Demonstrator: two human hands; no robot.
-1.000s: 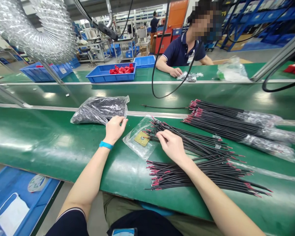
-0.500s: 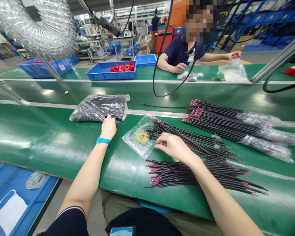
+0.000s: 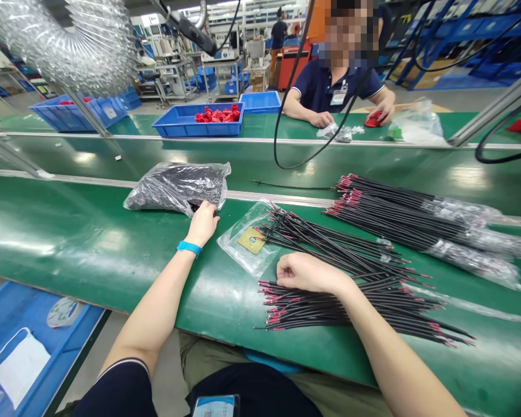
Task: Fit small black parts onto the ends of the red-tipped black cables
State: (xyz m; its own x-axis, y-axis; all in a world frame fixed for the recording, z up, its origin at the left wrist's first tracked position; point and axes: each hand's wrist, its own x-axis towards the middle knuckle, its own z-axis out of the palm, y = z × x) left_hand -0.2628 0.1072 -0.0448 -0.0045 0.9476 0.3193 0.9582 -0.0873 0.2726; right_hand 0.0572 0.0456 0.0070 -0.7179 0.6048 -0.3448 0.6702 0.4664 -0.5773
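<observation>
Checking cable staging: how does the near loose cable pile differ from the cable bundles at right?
Covering: the near loose cable pile shows red tips at both ends; the cable bundles have their right ends in clear plastic.
Pose: the near pile lies loosely fanned; the bundles are packed tightly.
Place: the near pile is closer to the wearer, by the right hand; the bundles lie farther back.
Shared: black cables, red tips.
</observation>
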